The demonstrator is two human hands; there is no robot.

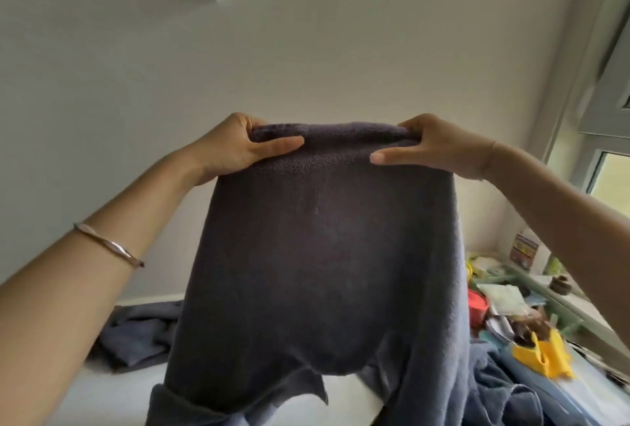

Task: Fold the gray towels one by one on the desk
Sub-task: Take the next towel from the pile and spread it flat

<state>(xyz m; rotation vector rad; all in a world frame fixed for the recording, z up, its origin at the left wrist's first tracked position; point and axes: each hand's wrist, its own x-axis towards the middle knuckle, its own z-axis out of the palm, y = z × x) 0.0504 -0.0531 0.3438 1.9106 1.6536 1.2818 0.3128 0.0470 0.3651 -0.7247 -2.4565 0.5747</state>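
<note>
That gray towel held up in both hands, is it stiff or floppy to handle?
Probably floppy: the towel hangs limp from the left hand and right hand, its bottom sagging. Likely grippy, since its surface looks fuzzy.

The hanging dark gray towel [324, 255] blocks the middle. There is room over the flat white desk [112, 395] at the left. A messy pile of colourful papers [508, 299] fills the right.

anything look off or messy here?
Nothing damaged. The held towel hangs straight between the left hand and right hand. Messy spots: a crumpled towel heap lies on the desk at left, and loose clutter, including a yellow item, crowds the right edge.
</note>
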